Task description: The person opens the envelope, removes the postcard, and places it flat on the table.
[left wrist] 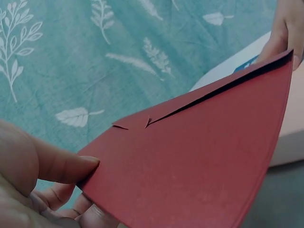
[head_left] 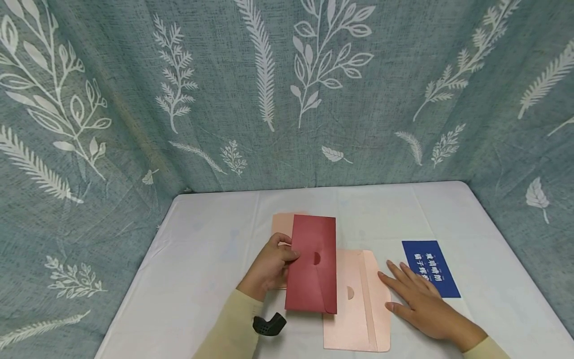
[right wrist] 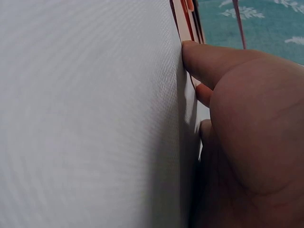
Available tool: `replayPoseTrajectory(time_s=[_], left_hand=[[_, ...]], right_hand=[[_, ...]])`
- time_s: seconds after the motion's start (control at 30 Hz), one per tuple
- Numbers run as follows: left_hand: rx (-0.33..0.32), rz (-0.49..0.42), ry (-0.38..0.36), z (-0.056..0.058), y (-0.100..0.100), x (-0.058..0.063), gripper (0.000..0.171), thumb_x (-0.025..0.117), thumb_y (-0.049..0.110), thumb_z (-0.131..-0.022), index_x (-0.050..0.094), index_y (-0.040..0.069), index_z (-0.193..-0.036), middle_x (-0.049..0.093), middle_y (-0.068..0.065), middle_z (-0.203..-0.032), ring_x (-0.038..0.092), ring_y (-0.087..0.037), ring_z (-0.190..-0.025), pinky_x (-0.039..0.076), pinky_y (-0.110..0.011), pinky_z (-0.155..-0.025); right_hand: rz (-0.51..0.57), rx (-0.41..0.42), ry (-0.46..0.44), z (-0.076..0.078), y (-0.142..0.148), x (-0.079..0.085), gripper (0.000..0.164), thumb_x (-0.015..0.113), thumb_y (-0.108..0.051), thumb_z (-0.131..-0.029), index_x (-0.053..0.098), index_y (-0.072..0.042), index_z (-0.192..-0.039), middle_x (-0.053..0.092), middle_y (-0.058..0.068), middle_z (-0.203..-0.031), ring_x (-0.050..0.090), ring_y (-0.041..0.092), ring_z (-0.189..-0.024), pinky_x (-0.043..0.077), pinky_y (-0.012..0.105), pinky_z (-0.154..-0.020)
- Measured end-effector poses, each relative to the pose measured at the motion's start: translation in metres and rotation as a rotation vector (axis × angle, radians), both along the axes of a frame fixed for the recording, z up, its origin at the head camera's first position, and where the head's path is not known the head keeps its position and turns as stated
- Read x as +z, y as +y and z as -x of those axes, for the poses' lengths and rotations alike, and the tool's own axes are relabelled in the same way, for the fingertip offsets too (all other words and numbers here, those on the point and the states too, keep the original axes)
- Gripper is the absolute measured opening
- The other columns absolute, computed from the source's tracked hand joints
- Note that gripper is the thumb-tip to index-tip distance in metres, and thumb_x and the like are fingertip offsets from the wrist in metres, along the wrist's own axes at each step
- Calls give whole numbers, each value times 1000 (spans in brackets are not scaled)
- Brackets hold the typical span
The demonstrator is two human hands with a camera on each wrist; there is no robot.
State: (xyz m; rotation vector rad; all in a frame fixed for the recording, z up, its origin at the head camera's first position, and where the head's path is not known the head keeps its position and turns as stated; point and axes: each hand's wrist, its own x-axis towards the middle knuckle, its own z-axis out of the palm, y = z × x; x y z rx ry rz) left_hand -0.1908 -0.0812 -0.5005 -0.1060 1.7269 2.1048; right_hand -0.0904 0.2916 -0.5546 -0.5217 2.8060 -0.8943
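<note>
My left hand (head_left: 272, 260) pinches a red envelope (head_left: 309, 284) by its left edge, thumb on top and fingers beneath. In the left wrist view the red envelope (left wrist: 199, 142) is tilted, with a slit and a small cut tab along its upper side. A pink envelope (head_left: 347, 324) with a half-round tab lies partly under it. My right hand (head_left: 417, 301) is spread low at the table, its fingertips beside the pink envelope's right edge. Under its fingers is part of a blue card (head_left: 441, 276) with white characters. The right wrist view shows mostly the white cloth (right wrist: 85, 114).
Another pink sheet or envelope (head_left: 281, 223) lies behind the red one, mostly hidden. A black wrist device (head_left: 269, 325) sits at the left sleeve. The white-covered table (head_left: 215, 234) ends at a green leaf-patterned curtain (head_left: 278, 159) at the back and both sides.
</note>
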Motion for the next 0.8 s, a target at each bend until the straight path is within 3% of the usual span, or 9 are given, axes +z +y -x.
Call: replayPoseTrajectory(time_s=[0.4, 0.8], left_hand=[[-29, -9, -1, -18, 17, -5, 31, 61, -11, -99, 43, 1, -121, 63, -11, -95, 64, -14, -66, 52, -25, -54], [-59, -1, 17, -46, 38, -11, 34, 66, -10, -97, 45, 2, -120, 60, -9, -94, 61, -13, -66, 47, -22, -51]], right_hand=[[1, 7, 25, -1, 0, -4, 65, 65, -50, -107, 49, -26, -166, 27, 11, -178, 13, 42, -163, 12, 76, -115], [2, 4, 31, -3, -3, -3, 66, 66, -49, -107, 50, -26, -166, 28, 11, -177, 13, 43, -163, 12, 76, -116]])
